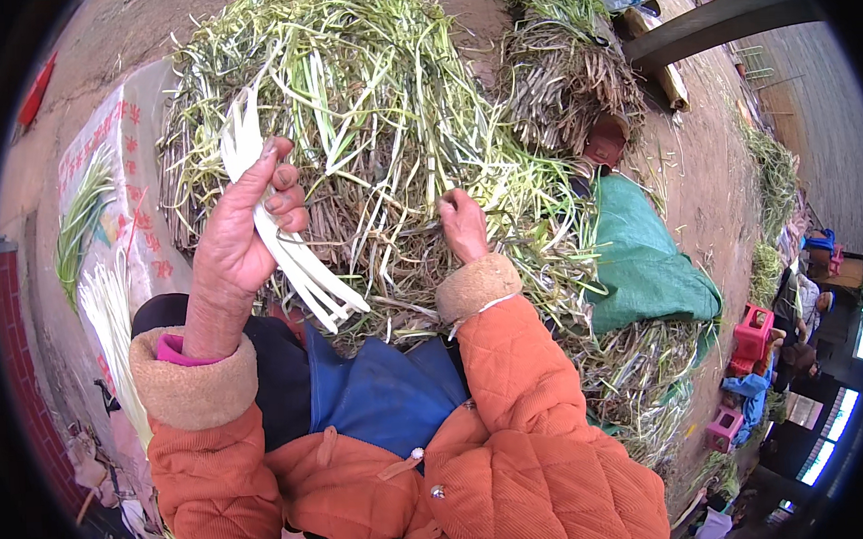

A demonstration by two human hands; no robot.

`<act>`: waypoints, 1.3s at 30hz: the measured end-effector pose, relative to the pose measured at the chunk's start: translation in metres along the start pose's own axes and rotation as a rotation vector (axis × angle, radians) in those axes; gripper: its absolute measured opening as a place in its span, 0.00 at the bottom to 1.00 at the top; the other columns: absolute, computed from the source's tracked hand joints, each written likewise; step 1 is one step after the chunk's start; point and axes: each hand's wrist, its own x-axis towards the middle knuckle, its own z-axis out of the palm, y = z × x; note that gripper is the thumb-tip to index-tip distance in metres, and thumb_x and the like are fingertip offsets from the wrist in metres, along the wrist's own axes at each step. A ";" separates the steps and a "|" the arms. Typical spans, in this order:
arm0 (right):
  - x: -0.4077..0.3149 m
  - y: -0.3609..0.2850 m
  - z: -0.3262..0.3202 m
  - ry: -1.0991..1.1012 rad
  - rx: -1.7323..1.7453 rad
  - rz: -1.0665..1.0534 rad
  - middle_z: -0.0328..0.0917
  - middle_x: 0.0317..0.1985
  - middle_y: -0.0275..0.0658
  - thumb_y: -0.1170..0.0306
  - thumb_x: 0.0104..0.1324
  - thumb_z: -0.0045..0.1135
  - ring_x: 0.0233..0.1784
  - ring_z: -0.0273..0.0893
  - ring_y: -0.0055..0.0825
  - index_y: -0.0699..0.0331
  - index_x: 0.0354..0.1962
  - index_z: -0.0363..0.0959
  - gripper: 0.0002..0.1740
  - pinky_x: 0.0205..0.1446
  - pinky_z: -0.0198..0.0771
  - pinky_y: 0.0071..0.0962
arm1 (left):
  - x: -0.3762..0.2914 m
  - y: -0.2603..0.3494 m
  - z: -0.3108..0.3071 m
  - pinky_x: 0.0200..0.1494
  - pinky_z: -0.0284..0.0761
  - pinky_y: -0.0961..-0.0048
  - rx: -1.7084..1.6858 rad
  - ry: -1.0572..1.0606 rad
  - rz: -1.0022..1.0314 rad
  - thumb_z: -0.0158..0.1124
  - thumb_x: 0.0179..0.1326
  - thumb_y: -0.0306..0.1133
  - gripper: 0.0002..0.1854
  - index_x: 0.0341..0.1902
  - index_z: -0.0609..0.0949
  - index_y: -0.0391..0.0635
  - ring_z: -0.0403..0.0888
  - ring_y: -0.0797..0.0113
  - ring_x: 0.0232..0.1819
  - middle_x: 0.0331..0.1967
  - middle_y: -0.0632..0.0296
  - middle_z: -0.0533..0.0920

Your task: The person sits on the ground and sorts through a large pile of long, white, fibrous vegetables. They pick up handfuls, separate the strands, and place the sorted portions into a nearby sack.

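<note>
A bunch of slender white leek-like stalks [309, 275] is gripped in my raised left hand [245, 212], its pale ends pointing down toward my lap. Before me spreads a large heap of unpeeled stalks [365, 63], with yellow-green leaves and brown, dry outer skins. My right hand [466, 224] rests low over this heap, fingers bent inward among the leaves. Whether its fingertips pinch a stalk cannot be made out. Over my lap lies a blue apron [385, 376].
At left, clean white stalks [104, 305] and green-leaved ones [86, 219] lie on a printed white sack [150, 101]. A green woven sack [640, 260] sits at right, below another stalk bundle [553, 83]. Farther right are pink stools [753, 331] and people [808, 303].
</note>
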 end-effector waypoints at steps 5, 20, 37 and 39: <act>0.011 0.004 0.032 0.088 -0.270 -0.046 0.71 0.32 0.46 0.65 0.55 0.53 0.29 0.72 0.40 0.66 0.33 0.71 0.12 0.35 0.67 0.38 | 0.019 -0.037 0.003 0.18 0.61 0.84 0.251 0.147 -0.041 0.57 0.61 0.33 0.09 0.42 0.72 0.45 0.63 0.82 0.17 0.23 0.68 0.73; -0.066 -0.067 0.008 -0.335 0.948 -0.109 0.68 0.25 0.27 0.79 0.51 0.57 0.28 0.62 0.12 0.65 0.32 0.67 0.10 0.33 0.62 0.15 | 0.043 -0.082 -0.020 0.19 0.63 0.86 0.863 0.328 0.041 0.67 0.50 0.26 0.13 0.38 0.75 0.41 0.69 0.82 0.21 0.27 0.68 0.76; -0.050 -0.085 -0.062 0.088 0.380 -0.449 0.69 0.35 0.35 0.71 0.55 0.58 0.37 0.67 0.21 0.65 0.39 0.69 0.14 0.35 0.65 0.21 | 0.009 -0.025 -0.012 0.17 0.58 0.84 0.497 0.313 0.194 0.62 0.54 0.26 0.09 0.35 0.71 0.46 0.62 0.83 0.16 0.19 0.73 0.69; -0.050 -0.117 -0.041 -0.105 0.325 -0.666 0.68 0.33 0.39 0.70 0.53 0.59 0.35 0.69 0.27 0.68 0.38 0.69 0.16 0.37 0.66 0.24 | 0.010 -0.029 -0.011 0.17 0.57 0.85 0.515 0.260 0.175 0.62 0.54 0.26 0.08 0.35 0.72 0.46 0.62 0.83 0.16 0.20 0.73 0.69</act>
